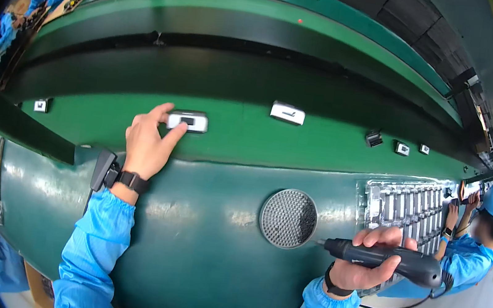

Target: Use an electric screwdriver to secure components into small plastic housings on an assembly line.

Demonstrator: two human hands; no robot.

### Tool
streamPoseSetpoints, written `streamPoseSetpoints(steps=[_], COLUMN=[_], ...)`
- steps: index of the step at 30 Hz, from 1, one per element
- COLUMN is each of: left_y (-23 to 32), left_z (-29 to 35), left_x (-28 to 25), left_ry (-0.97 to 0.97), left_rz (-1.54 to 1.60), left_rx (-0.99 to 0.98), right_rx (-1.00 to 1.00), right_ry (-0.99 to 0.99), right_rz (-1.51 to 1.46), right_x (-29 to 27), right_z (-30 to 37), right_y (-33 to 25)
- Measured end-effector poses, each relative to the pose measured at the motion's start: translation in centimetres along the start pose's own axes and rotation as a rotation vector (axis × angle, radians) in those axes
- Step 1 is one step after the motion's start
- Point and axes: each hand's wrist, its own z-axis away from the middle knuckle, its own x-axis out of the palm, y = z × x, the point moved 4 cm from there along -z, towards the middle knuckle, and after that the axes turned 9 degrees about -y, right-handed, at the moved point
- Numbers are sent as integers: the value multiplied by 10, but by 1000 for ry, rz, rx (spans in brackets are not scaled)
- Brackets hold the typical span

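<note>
On the green belt, my left hand (pixel 150 141) pinches a small white device with a dark edge and a black part on top (pixel 191 122), thumb at its near side and fingers at its left end. My right hand (pixel 372 261) is wrapped round a dark electric screwdriver (pixel 385 259) with a cord at its back end. The tip points left, close to a round grey dish (pixel 288 219) with a grid of holes, whose right part looks filled with small dark pieces too fine to name.
Along the belt (pixel 230 139) lie another white device (pixel 288 113), a black piece (pixel 373 138) and several small white units. A clear tray (pixel 404 206) with rows of parts stands at the right, beside a co-worker in blue (pixel 472 258). A dark shelf edge (pixel 225 76) runs behind the belt.
</note>
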Motion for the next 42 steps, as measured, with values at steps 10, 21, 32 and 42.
streamPoseSetpoints(steps=[10, 21, 32, 42], left_y=[-12, 104, 73, 81], left_z=[17, 185, 144, 159], left_x=[-19, -4, -6, 1], left_ry=[118, -239, -336, -419], left_rz=[861, -219, -67, 63], left_rx=[74, 1101, 759, 668], right_rx=[167, 113, 190, 315], right_ry=[-159, -297, -332, -294], right_rz=[-202, -149, -209, -268], right_x=[22, 28, 35, 42], right_z=[5, 24, 28, 38], right_y=[15, 2, 7, 19])
